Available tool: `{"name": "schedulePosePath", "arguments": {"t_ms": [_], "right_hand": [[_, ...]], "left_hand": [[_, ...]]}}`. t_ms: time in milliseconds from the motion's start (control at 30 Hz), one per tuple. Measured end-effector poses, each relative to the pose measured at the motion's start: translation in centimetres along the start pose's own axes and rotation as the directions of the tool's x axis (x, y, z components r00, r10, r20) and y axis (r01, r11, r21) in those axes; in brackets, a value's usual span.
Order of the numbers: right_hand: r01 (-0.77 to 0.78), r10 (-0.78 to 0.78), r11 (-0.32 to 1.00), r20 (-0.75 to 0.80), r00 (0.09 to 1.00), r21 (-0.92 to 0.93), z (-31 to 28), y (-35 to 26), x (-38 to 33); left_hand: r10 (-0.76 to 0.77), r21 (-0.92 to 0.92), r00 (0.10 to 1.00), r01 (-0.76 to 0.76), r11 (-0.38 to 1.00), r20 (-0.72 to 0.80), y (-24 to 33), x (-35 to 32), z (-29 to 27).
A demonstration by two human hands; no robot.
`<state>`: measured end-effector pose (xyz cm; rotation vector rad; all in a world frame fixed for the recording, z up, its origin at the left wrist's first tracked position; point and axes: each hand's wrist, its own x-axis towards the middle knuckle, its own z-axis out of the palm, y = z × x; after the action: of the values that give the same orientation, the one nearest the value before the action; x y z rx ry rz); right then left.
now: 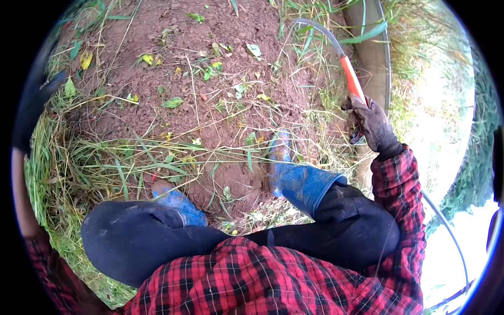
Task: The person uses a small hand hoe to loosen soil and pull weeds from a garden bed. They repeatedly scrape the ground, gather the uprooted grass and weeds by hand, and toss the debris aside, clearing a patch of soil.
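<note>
My right hand (374, 125), in a dirty dark glove, is closed around the orange handle of a sickle (350, 79). Its curved grey blade (320, 29) arcs up and to the left over the grass. My left hand is out of the picture; only a bit of red plaid sleeve (44, 262) shows at the lower left edge. I stand on bare brown soil (210, 105) in blue rubber boots (296, 178), the other boot (176, 202) half hidden by my dark trousers.
Cut dry and green grass blades lie strewn over the soil. Thick grass (58, 173) grows at the left. A brown trunk-like post (374, 58) stands beside the sickle. Thin wires (446, 226) curve at the right.
</note>
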<state>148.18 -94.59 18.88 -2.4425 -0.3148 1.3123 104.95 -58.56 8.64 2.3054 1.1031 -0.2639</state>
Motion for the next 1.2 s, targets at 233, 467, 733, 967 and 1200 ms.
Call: {"name": "schedulePosePath", "arguments": {"t_ms": [233, 467, 733, 967, 1200], "right_hand": [[-0.010, 0.007, 0.999, 0.084, 0.996, 0.039, -0.6, 1.7, 0.3], [-0.151, 0.126, 0.976, 0.157, 0.980, 0.158, 0.4, 2.5, -1.0], [-0.141, 0.105, 0.972, 0.190, 0.976, 0.186, 2.5, 1.2, 1.5], [-0.053, 0.027, 0.994, 0.257, 0.966, 0.093, 3.7, 0.7, 1.4], [-0.096, 0.077, 0.992, 0.208, 0.975, 0.082, 1.5, 2.8, 0.8]], "left_hand": [[0.194, 0.080, 0.415, -0.559, 0.825, 0.889, 24.8, 0.0, 18.3], [0.201, 0.137, 0.551, -0.510, 0.849, 0.810, 18.7, -1.9, 26.2], [-0.013, 0.019, 0.932, 0.007, 1.000, 0.361, 7.3, 3.5, 23.7], [-0.516, -0.146, 0.842, 0.497, 0.855, -0.155, -22.1, 1.6, 8.5], [-0.896, 0.539, 0.441, 0.768, 0.345, -0.055, -30.2, -31.5, 12.2]]}}
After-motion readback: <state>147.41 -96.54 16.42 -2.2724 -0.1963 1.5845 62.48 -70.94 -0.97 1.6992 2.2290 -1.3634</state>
